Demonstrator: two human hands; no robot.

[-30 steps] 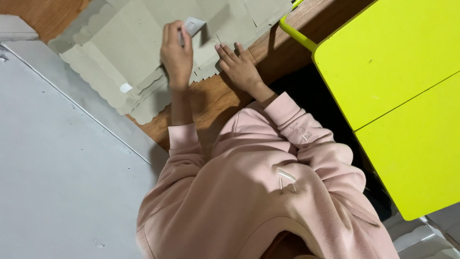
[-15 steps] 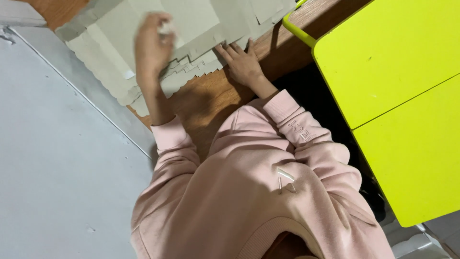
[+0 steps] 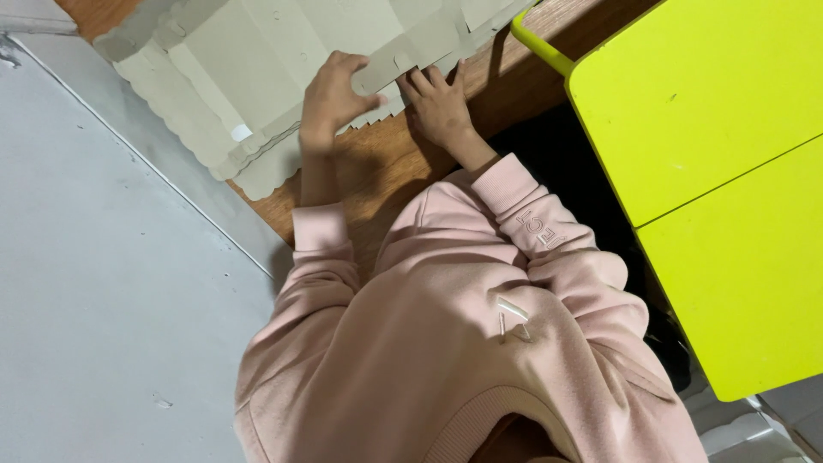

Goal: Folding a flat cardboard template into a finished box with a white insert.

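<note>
Fingers [image 3: 336, 69] of left hand [image 3: 330, 99] curled over cardboard sheet [image 3: 283, 60], right hand [image 3: 437, 103] flat

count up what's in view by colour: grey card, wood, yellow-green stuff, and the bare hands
grey flat cardboard sheet: 1
brown wooden tabletop: 1
yellow-green panels: 2
yellow-green handle: 1
bare hands, left hand and right hand, both on the cardboard: 2
total: 7

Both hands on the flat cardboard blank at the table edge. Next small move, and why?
Probably fold the narrow flap over while the other hand pins the sheet. The left hand pinches a small flap of the grey die-cut cardboard sheet, thumb over its edge; the right hand lies flat on the sheet's zigzag edge over the brown wooden table. No fold looks finished there yet.
</note>
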